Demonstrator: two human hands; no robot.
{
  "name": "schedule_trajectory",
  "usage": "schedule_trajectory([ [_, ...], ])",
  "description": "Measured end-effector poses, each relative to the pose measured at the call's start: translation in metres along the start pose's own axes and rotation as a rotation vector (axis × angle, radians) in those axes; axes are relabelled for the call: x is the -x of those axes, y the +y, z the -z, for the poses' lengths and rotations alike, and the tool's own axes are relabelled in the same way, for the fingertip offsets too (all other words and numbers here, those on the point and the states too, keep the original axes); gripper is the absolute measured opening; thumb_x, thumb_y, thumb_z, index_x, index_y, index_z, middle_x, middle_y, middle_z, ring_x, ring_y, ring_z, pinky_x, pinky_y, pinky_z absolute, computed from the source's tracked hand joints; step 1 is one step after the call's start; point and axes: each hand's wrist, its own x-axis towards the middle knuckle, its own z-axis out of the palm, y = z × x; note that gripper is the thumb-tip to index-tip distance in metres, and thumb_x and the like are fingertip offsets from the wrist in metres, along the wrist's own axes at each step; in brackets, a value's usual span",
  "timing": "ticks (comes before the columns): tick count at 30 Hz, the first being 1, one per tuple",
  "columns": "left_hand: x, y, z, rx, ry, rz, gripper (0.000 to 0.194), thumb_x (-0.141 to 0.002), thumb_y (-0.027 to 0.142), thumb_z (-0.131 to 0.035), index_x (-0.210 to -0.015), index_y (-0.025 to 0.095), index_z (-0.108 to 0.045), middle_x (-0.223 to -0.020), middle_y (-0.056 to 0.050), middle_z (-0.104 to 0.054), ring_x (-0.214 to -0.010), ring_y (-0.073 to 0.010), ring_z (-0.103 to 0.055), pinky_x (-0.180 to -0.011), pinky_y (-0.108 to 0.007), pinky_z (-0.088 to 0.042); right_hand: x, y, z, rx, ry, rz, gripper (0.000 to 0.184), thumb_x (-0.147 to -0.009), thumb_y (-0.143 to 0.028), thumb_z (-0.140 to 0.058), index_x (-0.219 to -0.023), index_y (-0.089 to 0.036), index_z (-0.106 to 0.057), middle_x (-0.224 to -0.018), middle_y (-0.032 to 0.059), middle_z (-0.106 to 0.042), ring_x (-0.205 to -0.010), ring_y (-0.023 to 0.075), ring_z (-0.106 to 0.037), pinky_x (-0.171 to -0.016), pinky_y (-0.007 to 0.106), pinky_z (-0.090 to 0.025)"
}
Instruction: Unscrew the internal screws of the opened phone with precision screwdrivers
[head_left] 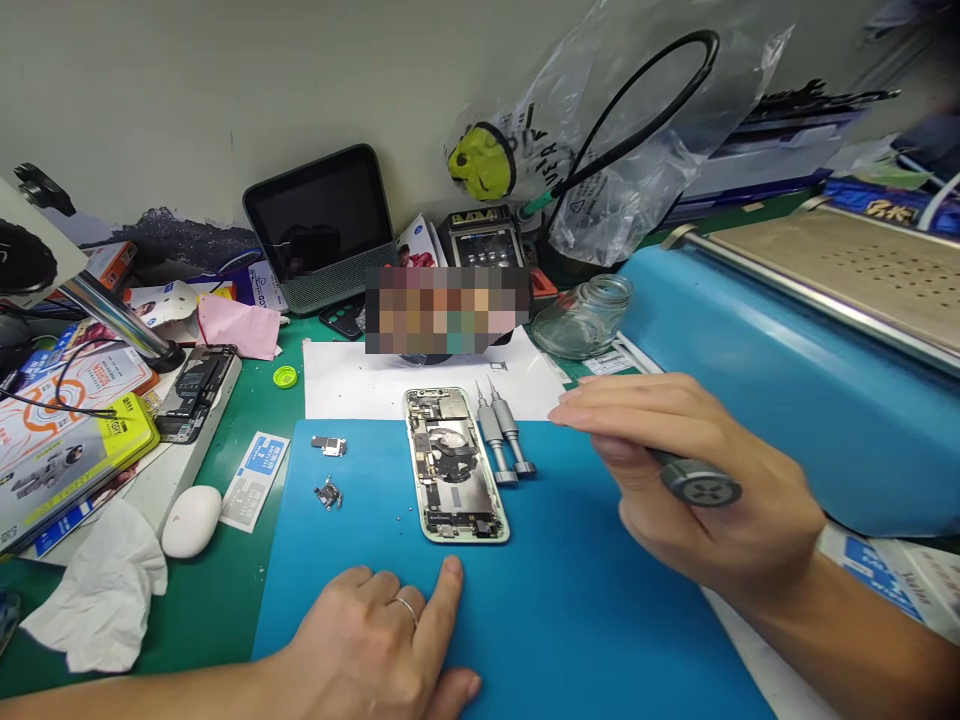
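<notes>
An opened phone [456, 470] lies on the blue mat [570, 600], its inner parts bare. My left hand [390, 630] rests just below the phone's bottom edge, index finger stretched out, other fingers curled, nothing held. My right hand [697, 480] is raised over the mat to the right, closed around a dark grey screwdriver [703, 482]; only its end cap with a cross mark shows clearly. Two grey screwdrivers [501, 435] lie beside the phone's right edge. Small metal parts [328, 446] and a bundle of tiny pieces [328, 492] sit at the mat's left.
At the left are a second opened phone [199, 393], a white rounded case [192, 522], a crumpled tissue [101, 590] and boxes [82, 460]. Behind stand a smart display [322, 230] and a glass jar [585, 318]. A metal-topped device [847, 260] is at the right.
</notes>
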Motion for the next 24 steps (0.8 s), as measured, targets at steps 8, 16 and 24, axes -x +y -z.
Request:
schedule_trajectory([
  [8,0.0009,0.002,0.0028,0.009,-0.017,-0.003,0.052,-0.113,0.036,-0.013,-0.141,0.002,-0.039,-0.073,-0.003,-0.067,-0.056,-0.021,-0.064,-0.046,-0.036,-0.048,0.0023,-0.0024,-0.001,-0.067,0.005,-0.079,0.059,-0.087,0.0,-0.062,-0.136,-0.032,-0.064,-0.111,0.0022,-0.077,-0.102,0.0277,-0.075,-0.086,0.05,-0.064],
  [16,-0.001,0.0023,0.0029,0.002,0.017,-0.005,0.052,-0.113,0.036,-0.011,-0.139,0.002,-0.042,-0.072,-0.003,-0.067,-0.055,-0.0199,-0.064,-0.046,-0.035,-0.045,0.0096,-0.0028,-0.0025,-0.023,0.037,-0.165,0.074,-0.089,-0.005,-0.065,-0.153,-0.034,-0.043,-0.113,-0.0007,-0.08,-0.096,0.025,-0.079,-0.086,0.047,-0.065],
  [24,0.0005,0.0011,0.0003,0.002,0.028,-0.013,0.049,-0.113,0.035,-0.018,-0.139,0.002,-0.042,-0.074,-0.003,-0.068,-0.056,-0.0194,-0.063,-0.047,-0.034,-0.045,0.0041,-0.0029,-0.0022,-0.028,0.038,-0.087,0.085,-0.087,-0.003,-0.065,-0.158,-0.035,-0.031,-0.112,-0.0001,-0.08,-0.086,0.0232,-0.08,-0.074,0.044,-0.065],
])
